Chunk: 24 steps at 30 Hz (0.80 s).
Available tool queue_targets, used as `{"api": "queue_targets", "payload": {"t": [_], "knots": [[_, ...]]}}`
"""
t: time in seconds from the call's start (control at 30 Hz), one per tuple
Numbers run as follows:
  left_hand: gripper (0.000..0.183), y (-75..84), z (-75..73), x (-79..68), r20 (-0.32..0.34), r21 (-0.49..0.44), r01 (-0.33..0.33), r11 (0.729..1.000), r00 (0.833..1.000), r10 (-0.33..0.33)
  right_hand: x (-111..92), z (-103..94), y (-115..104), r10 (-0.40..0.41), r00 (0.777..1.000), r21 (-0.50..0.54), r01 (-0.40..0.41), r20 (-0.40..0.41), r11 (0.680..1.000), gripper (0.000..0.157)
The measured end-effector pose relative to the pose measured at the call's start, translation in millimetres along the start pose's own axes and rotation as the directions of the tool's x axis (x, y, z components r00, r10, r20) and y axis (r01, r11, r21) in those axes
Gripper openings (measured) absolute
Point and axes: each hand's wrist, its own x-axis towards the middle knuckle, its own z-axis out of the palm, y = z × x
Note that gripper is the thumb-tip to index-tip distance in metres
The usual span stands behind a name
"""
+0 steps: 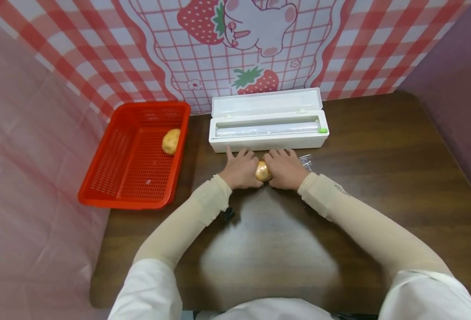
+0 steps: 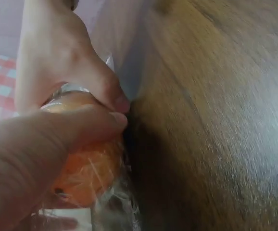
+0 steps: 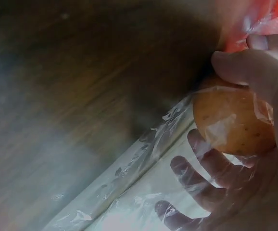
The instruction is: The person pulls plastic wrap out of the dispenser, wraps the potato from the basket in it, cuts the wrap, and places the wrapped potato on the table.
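Observation:
A potato [image 1: 263, 171] wrapped in clear cling film [image 3: 144, 178] lies between my two hands, just in front of a white cling film dispenser [image 1: 268, 143]. My left hand [image 1: 241, 170] grips its left side, with the thumb across it in the left wrist view. From the other side my right hand [image 1: 286, 169] holds the potato. The right wrist view shows several fingers through the stretched film. Loose film sticks out beyond the right hand in the head view. Inside the dispenser, whose lid stands raised, a roll of film [image 1: 266, 130] is visible.
To the left stands a red plastic basket [image 1: 84, 195], with another potato [image 1: 171, 141] against its right wall. A checked cloth [image 1: 111, 49] with strawberry pictures hangs behind the brown wooden table [image 1: 383, 178]. Pink curtain covers the left side.

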Motion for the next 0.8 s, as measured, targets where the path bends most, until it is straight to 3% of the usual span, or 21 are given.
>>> {"api": "queue_targets", "payload": {"t": [0.13, 0.27, 0.43, 0.53, 0.6, 0.67, 0.8], "knots": [[0.065, -1.5, 2.8, 3.5, -0.022, -0.013, 0.001, 1.0, 1.0, -0.001, 3.0, -2.2, 0.8, 0.045, 0.998, 0.031, -0.047, 0.04, 0.998, 0.056], [0.06, -6.0, 6.2, 4.7, -0.045, -0.058, -0.013, 0.998, 0.999, 0.011, 2.5, -3.9, 2.2, 0.037, 0.999, 0.063, -0.039, 0.038, 0.997, 0.056], [0.059, -10.2, 9.0, 2.1, 0.002, -0.208, -0.004, 0.978, 1.0, 0.004, -3.5, -2.7, 3.7, -0.004, 1.0, 0.067, 0.003, 0.011, 0.998, 0.06], [0.062, -11.2, 8.2, 0.0, 0.05, -0.327, 0.013, 0.945, 0.999, 0.004, -7.8, -2.9, 4.0, -0.028, 0.999, 0.025, 0.029, -0.039, 0.999, 0.062], [0.061, -11.8, 6.5, -1.6, 0.068, -0.44, 0.013, 0.898, 0.998, 0.018, -10.3, -4.9, 3.1, -0.048, 0.996, -0.017, 0.047, -0.08, 0.999, 0.065], [0.057, -12.8, 4.8, -3.5, 0.081, -0.579, 0.009, 0.816, 0.996, 0.047, -12.2, -8.5, 1.4, -0.072, 0.99, -0.055, 0.066, -0.121, 0.996, 0.066], [0.043, -15.9, 3.1, -8.4, 0.123, -0.819, 0.018, 0.573, 0.982, 0.144, -15.8, -17.8, -4.5, -0.133, 0.977, -0.105, 0.116, -0.169, 0.988, 0.065]]}}
